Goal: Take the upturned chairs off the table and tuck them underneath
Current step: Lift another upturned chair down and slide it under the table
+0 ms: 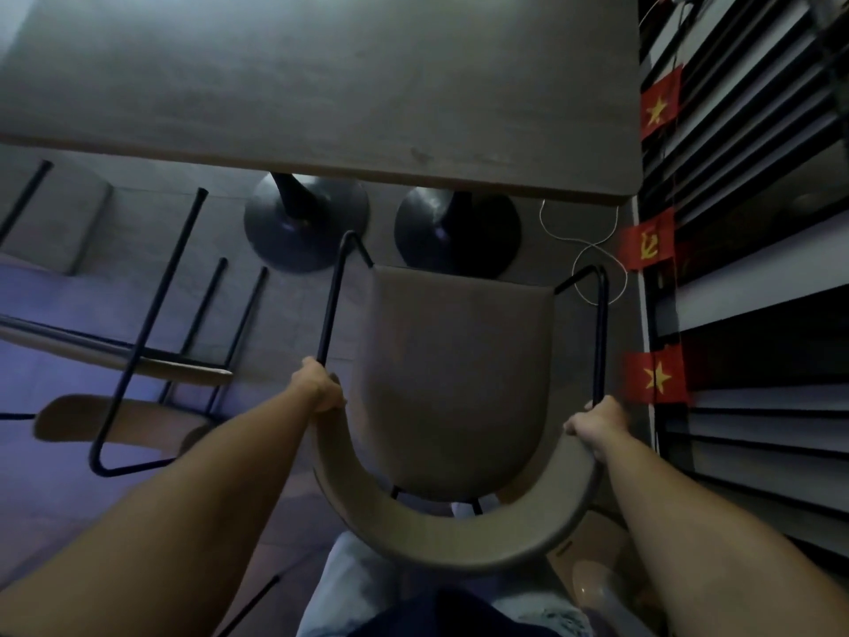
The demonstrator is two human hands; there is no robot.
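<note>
A tan chair (pixel 452 370) with a curved backrest and thin black metal frame stands upright in front of me, its seat facing the table (pixel 321 85). My left hand (pixel 321 388) grips the left end of the backrest where the black frame rod meets it. My right hand (pixel 597 422) grips the right end the same way. The chair's front edge is short of the table's near edge. A second chair (pixel 151 324) lies upturned at the left on another surface, its black legs pointing up.
Two round black pedestal bases (pixel 305 223) (pixel 457 232) stand under the table just ahead of the chair. A white cable (pixel 592 250) loops on the floor at the right. A slatted wall (pixel 758 223) with red flags (pixel 659 103) runs close along the right side.
</note>
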